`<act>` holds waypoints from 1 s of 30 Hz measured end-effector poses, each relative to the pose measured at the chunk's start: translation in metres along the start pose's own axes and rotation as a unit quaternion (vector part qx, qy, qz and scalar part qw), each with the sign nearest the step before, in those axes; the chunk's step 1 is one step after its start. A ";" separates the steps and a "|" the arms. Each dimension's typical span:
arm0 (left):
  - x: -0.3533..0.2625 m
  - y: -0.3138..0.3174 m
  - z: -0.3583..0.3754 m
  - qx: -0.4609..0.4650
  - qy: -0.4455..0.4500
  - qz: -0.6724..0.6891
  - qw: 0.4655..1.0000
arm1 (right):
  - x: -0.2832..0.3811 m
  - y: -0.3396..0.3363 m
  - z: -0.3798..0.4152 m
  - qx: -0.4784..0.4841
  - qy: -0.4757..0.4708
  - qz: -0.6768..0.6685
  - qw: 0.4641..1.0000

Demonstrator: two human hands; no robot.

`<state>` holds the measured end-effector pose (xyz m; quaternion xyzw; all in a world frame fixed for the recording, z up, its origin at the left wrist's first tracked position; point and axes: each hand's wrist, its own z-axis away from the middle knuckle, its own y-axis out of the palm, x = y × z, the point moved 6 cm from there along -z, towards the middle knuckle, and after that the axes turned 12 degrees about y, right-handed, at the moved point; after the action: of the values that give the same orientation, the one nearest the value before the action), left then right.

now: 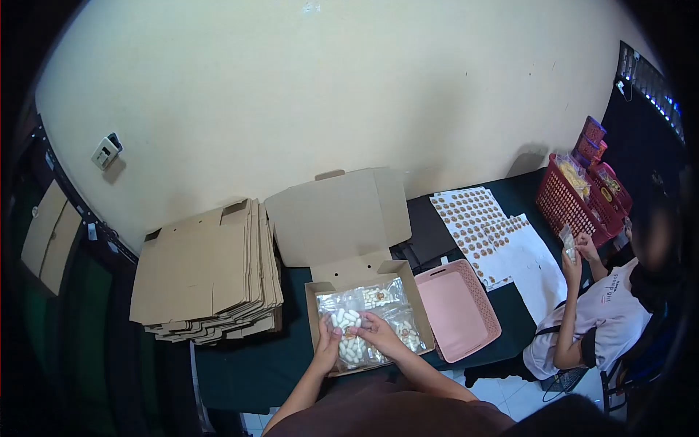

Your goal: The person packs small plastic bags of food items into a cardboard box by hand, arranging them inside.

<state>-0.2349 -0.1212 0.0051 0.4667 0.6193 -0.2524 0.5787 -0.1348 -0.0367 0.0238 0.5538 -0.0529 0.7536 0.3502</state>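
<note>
Both hands are over an open cardboard box whose lid stands up behind it. A clear plastic bag of white oval pieces is held between them. My left hand closes on the bag's left side, thumb on top. My right hand grips its right side with thumb and fingers. Inside the box lie several more clear bags with similar white pieces, some bearing a small round orange-brown sticker. The undersides of my fingers are partly hidden.
A tall stack of flattened cardboard boxes is on the left. Right of the box stand a pink plastic basket, sticker sheets and a red basket with packets. A co-worker at the right holds a small packet.
</note>
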 end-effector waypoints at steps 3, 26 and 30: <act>-0.025 0.013 -0.003 0.035 0.048 -0.069 0.996 | -0.013 -0.005 -0.011 0.032 -0.019 -0.016 0.999; -0.015 0.016 0.007 0.028 -0.022 0.003 0.999 | -0.009 -0.005 0.001 0.047 0.009 -0.061 0.997; -0.023 0.018 0.006 0.068 0.024 -0.066 0.995 | -0.007 -0.002 0.003 0.055 -0.020 -0.048 0.997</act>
<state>-0.2182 -0.1250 0.0297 0.4691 0.6436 -0.3204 0.5128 -0.1305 -0.0403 0.0182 0.5891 0.0084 0.7265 0.3537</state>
